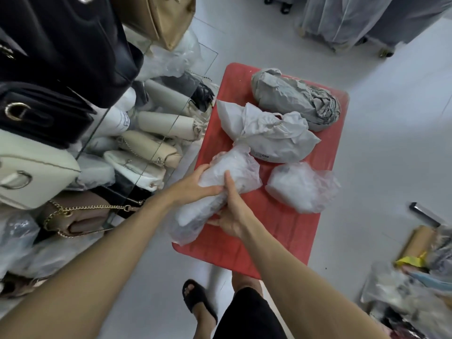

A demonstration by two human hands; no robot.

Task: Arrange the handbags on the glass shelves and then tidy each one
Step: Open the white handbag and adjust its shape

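On the near left of the red rectangular plastic desk [288, 228], a long handbag wrapped in clear crinkled plastic [217, 192] is gripped by both hands: left hand [193, 185] at nine o'clock, right hand [232, 211] at five. Cream and black handbags [146, 143] crowd the glass shelves [156, 152] at nine o'clock.

We see bright, even, diffuse light with no clear source; the pale floor [367, 143] is nearly washed out. Shadows are soft and faint, slightly darker beneath the red table [281, 228]. Reflections streak the glass shelves [171, 118]. Wide-angle distortion bends the forearms and stretches the edges. The handbags [49, 57] at the left edge look smeared, and detail is soft throughout.
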